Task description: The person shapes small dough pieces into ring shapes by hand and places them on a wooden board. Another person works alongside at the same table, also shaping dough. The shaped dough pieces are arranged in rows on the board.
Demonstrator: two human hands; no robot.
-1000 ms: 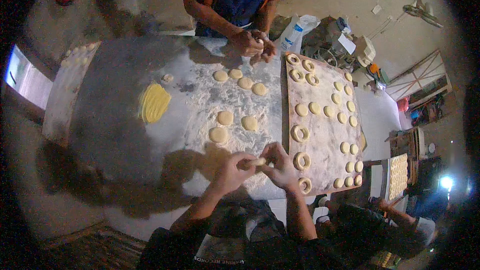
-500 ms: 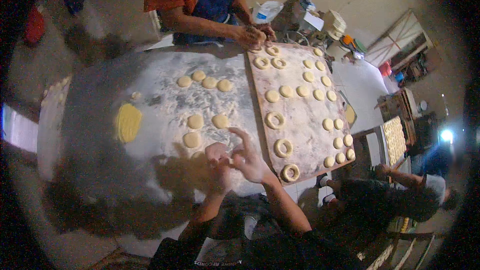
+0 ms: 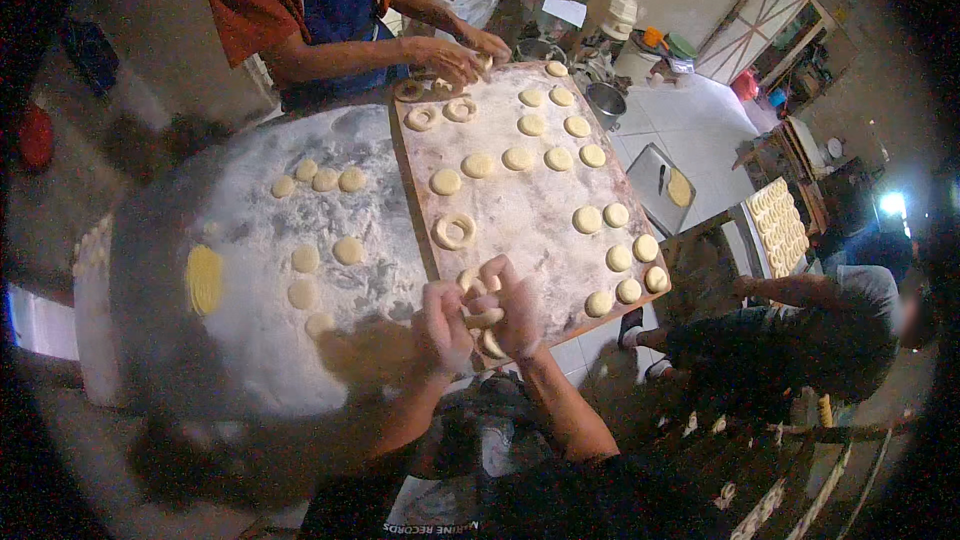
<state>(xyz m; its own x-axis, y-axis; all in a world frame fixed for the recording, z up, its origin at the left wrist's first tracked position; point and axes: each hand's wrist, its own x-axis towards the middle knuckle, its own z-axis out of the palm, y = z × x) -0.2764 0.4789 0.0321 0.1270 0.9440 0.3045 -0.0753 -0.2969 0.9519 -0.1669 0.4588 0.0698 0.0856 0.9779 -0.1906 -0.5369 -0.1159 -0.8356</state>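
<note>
My left hand (image 3: 443, 326) and my right hand (image 3: 512, 306) meet over the near edge of a floured wooden board (image 3: 520, 215), both closed on a small piece of dough (image 3: 484, 319) between the fingers. Dough rings lie just beside my hands, one ring (image 3: 454, 231) further up the board. Several round dough discs (image 3: 590, 220) sit across the board. Across the table a person in a blue apron works dough with both hands (image 3: 455, 58) at the board's far end.
A floured table (image 3: 250, 340) to the left holds several dough discs (image 3: 320, 257) and a yellow ridged lump (image 3: 204, 279). At the right are a seated person (image 3: 800, 330), a tray of dough rings (image 3: 778, 225), a metal tray (image 3: 660, 185) and containers at the back.
The view has swung so the board now lies ahead of me. My hands stayed together at the board's near edge, still working a dough piece.
</note>
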